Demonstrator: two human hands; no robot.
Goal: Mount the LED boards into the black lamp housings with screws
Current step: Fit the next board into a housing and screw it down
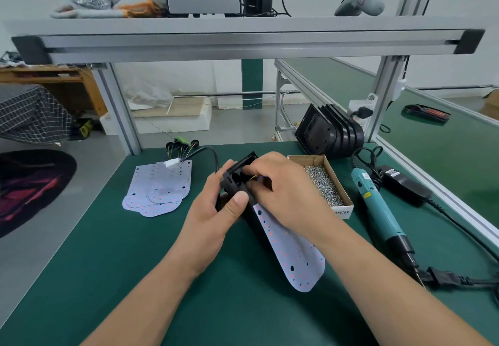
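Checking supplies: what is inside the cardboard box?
Small silver screws lie in the box. They hide its floor, so their depth cannot be seen.

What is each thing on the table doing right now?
Left hand, grips the lamp housing.
Right hand, pinches wires at the housing.
Lamp housing, held tilted.
LED board, sticks out of the housing, not seated.
Screw box, open, screws inside.
Electric screwdriver, lying unused.
Spare LED boards, stacked flat.

"ANCER" on screw box (340,212)
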